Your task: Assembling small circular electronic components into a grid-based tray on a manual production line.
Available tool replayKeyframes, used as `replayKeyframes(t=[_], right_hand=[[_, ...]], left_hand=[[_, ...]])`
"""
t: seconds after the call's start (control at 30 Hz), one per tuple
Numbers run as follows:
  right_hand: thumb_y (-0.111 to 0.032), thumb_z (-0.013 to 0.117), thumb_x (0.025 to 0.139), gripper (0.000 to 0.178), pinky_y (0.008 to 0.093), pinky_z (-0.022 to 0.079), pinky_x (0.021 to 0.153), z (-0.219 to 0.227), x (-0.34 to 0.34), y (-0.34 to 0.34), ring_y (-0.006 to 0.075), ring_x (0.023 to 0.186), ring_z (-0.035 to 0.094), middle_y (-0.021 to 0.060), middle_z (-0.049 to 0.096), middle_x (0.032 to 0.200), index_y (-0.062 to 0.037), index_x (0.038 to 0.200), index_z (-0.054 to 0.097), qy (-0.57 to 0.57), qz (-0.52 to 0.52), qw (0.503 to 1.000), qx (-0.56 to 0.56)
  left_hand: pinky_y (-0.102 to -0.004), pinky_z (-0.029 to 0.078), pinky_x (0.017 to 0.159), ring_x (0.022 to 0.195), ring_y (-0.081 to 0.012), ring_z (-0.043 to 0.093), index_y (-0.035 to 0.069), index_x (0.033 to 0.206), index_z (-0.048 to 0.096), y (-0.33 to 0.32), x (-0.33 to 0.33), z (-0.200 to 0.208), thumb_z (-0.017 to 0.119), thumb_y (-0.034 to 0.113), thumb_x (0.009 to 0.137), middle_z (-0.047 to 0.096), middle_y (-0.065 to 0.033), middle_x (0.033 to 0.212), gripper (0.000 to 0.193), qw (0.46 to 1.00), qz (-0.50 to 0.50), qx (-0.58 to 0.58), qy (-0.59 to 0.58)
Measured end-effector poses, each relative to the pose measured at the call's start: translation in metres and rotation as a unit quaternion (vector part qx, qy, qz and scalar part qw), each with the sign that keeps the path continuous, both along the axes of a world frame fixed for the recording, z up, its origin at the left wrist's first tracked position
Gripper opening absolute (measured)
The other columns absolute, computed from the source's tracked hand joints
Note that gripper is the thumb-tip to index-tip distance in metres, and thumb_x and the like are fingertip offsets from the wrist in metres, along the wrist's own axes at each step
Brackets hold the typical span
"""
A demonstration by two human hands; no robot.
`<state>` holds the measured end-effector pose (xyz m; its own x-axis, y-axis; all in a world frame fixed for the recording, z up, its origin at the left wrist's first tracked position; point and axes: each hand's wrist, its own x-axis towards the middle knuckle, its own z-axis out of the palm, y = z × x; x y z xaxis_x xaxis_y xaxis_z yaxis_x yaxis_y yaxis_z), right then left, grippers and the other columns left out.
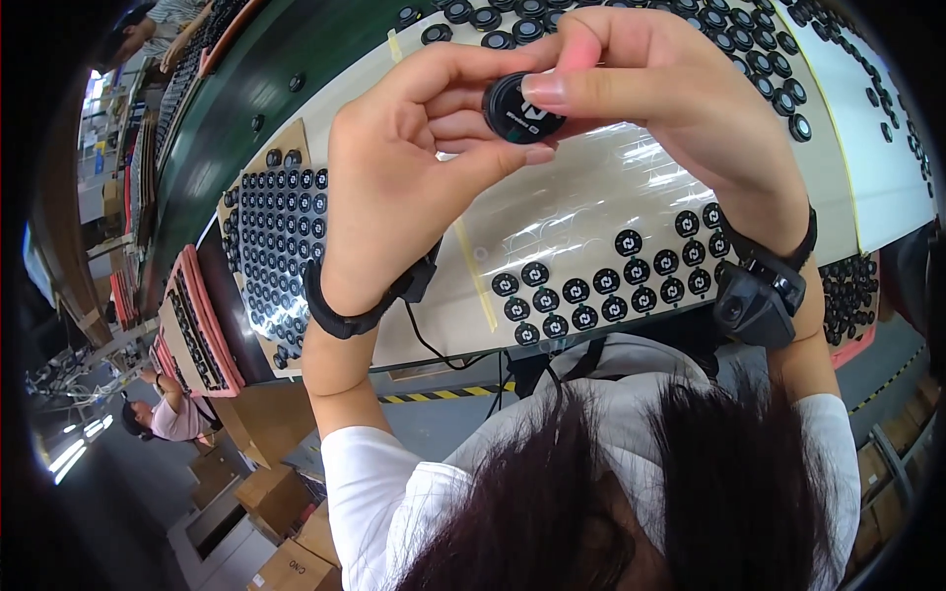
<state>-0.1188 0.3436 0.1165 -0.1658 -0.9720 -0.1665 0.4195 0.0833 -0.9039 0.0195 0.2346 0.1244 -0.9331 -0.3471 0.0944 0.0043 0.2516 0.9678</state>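
A small round black part (508, 120), with a white mark on its face and a bit of green at its lower edge, is held up above the table. My left hand (394, 163) is closed round its edge between fingers and thumb. My right hand (680, 103) pinches it from the other side, the thumb laid on its face and the other fingers mostly hidden. Below the hands lies a clear plastic tray (552, 212) with round pockets. Similar black discs (636, 270) fill several pockets along its near side.
Many loose black parts (764, 64) lie at the far right, others on a white sheet (867, 148). A filled tray (286, 222) sits left, by a green belt (296, 49). Pink crates (212, 325) stand beyond it. A black cable (434, 350) hangs over the near edge.
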Motion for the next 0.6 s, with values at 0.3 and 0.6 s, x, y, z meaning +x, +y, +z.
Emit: replayKeyframes(t=[0.3,0.6], right_hand=[[-0.005,0.056,0.081,0.012,0.02,0.045,0.068,0.005,0.009,0.002,0.0117,0.073,0.056,0.0104,0.059,0.081,0.0024,0.074,0.051,-0.015,-0.039,0.999,-0.011],[-0.006,0.057,0.08,0.012,0.0193,0.044,0.066,0.007,0.016,0.002,0.0096,0.072,0.054,0.0082,0.058,0.078,0.0016,0.073,0.05,-0.022,-0.057,0.996,-0.073]], left_hand=[[-0.0277,0.051,0.076,0.085,-0.0203,0.059,-0.012,0.102,0.046,0.007,0.002,0.0,0.06,-0.016,0.065,0.056,-0.0186,0.099,0.039,0.996,0.024,-0.059,0.067],[-0.029,0.051,0.078,0.086,-0.0216,0.059,-0.013,0.101,0.046,0.016,0.001,-0.005,0.062,-0.015,0.064,0.057,-0.0203,0.096,0.04,0.982,0.076,-0.095,0.142]])
